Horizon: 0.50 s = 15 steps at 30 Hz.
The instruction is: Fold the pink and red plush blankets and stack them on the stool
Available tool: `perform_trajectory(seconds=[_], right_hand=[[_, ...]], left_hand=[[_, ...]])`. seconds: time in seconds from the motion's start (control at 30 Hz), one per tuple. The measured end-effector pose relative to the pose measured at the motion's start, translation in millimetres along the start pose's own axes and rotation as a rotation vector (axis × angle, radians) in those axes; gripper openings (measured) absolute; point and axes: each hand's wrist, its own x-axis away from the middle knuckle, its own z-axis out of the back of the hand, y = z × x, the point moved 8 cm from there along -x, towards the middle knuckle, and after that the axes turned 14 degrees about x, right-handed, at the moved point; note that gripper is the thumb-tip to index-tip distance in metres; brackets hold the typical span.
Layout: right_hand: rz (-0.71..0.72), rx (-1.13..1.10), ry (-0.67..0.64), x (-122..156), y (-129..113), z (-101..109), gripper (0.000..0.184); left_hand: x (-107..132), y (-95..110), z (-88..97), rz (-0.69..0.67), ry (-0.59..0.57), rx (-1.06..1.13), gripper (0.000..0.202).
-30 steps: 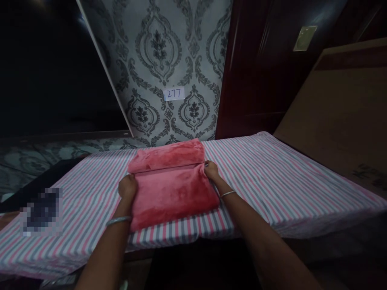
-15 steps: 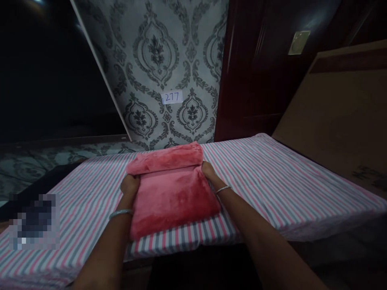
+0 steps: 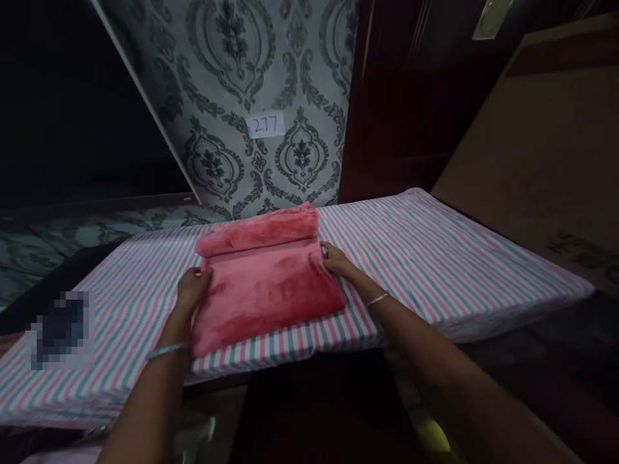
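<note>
One striped-covered table (image 3: pixel 411 264) stood in front of patterned wallpaper (image 3: pixel 302 158); a dark screen (image 3: pixel 87 103) hung behind it to the left, and a cardboard box (image 3: pixel 546 154) rose off its right side. Red-pink plush cloth (image 3: pixel 261 290) lay on the table, left of its middle, flat part toward the table's front edge, thick band (image 3: pixel 258 232) across the far part; whether rolled or folded was unclear. Judged soft, limp and light for its size, nothing fragile about it; the pile probably gave fair grip, though layers could slide over each other and the band might loosen if left unheld. Best hold, by my reading, was at both side edges, close to the band, with even tension. Left hand (image 3: pixel 192 288) pinched the edge toward the table's left end, fingers curled in; right hand (image 3: pixel 337 261) gripped the opposite edge, thumb and fingers closed on the fabric; some fingertips were hidden. Dark marks (image 3: pixel 583 251) on the box, right of the table, were too dim to read. Paper slip (image 3: pixel 265 124) on the wallpaper behind the table bore a handwritten "277". Pale mark (image 3: pixel 187 198) on the screen's lower rim was too small to make out; no brand was legible.
</note>
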Motion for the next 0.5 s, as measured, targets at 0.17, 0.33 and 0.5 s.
perform_trajectory(seconds=[0.17,0.33,0.5], right_hand=[[0.098,-0.318,-0.135,61,19,-16,0.073],[0.049,-0.378,-0.088,84,34,-16,0.05],[0.044,-0.286,-0.013,95,39,-7,0.032]], left_hand=[[78,-34,13.2,-0.124,-0.113,0.051,0.038],[118,-48,29.2,-0.165,-0.013,0.025,0.033],[118,-54,34.2,-0.166,0.001,0.086,0.034]])
